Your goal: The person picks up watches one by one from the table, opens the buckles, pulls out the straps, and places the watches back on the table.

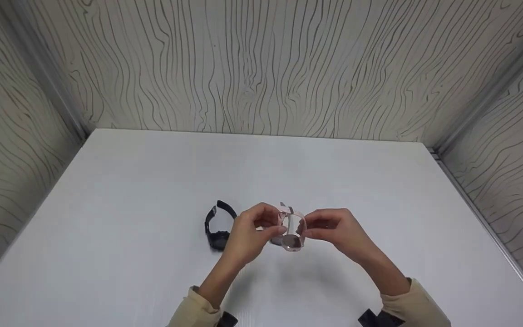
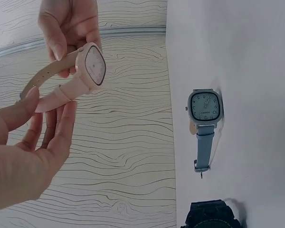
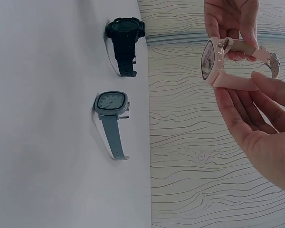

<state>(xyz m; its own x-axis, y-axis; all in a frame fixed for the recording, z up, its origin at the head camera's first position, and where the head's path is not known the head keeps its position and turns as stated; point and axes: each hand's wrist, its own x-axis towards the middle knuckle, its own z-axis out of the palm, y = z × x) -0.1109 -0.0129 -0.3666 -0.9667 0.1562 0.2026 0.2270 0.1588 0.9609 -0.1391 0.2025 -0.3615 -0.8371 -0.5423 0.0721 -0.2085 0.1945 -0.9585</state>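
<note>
A pale pink wristwatch (image 1: 292,244) with a rounded square face is held up over the white table, its strap looped. My left hand (image 1: 249,234) pinches one strap half between thumb and fingers. On the opposite side, my right hand (image 1: 336,227) pinches the other half. Seen from the left wrist, the watch (image 2: 80,78) has its dial turned to the right, away from the left palm. In the right wrist view the buckle (image 3: 274,64) shows at the strap's end.
A grey-blue watch (image 2: 206,107) lies on the table (image 1: 130,204) below the hands, mostly covered in the head view. Left of it rests a black chunky watch (image 1: 219,240), strap curved open. Wood-patterned panels (image 1: 248,68) wall the table's back and sides.
</note>
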